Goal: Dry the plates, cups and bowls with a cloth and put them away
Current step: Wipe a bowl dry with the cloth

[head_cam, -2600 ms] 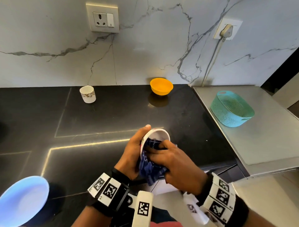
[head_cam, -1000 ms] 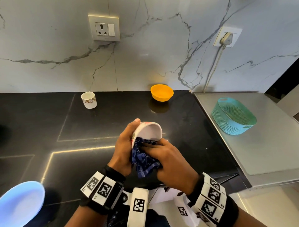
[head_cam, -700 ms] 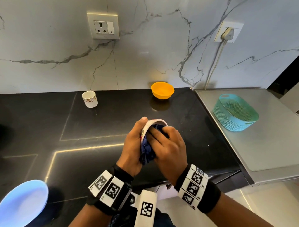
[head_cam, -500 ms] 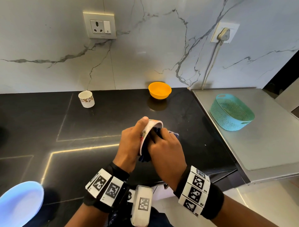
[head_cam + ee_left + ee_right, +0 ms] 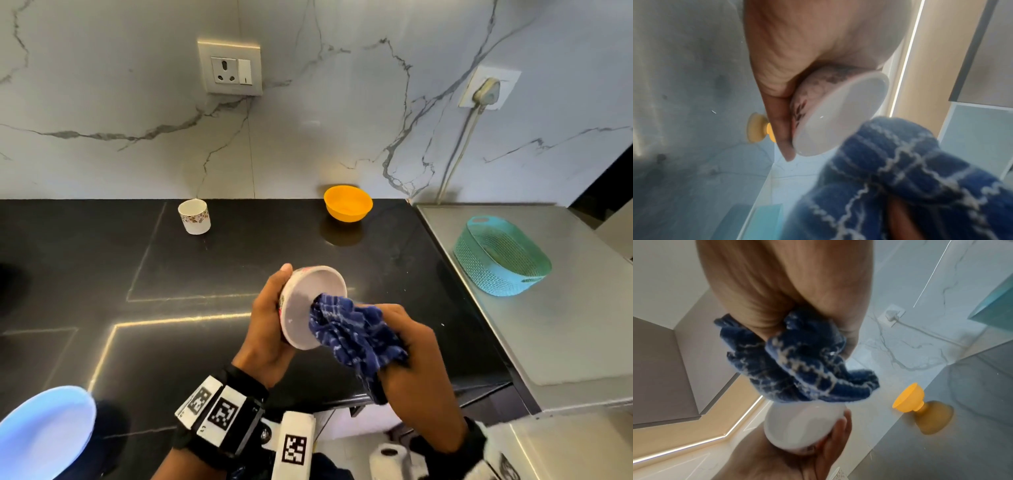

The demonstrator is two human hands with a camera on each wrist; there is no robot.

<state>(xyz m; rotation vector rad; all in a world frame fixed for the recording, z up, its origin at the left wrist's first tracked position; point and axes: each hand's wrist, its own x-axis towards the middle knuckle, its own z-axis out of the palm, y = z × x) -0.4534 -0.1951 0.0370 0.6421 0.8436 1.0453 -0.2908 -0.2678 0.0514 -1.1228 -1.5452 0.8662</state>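
Note:
My left hand grips a small white bowl with a floral outside, tipped on its side so the mouth faces right, above the black counter. The bowl shows in the left wrist view, and the bowl lies low in the right wrist view. My right hand clutches a bunched blue checked cloth, whose tip reaches into the bowl's mouth. The cloth bulges out of my fist, and the cloth fills the lower right of the left wrist view.
A white floral cup and an orange bowl stand at the back of the black counter. A pale blue plate lies at the front left. A teal basket sits on the steel surface at right.
My right hand has drawn back out of the bowl toward the right, pulling most of the cloth with it. The bowl's white inside now shows.

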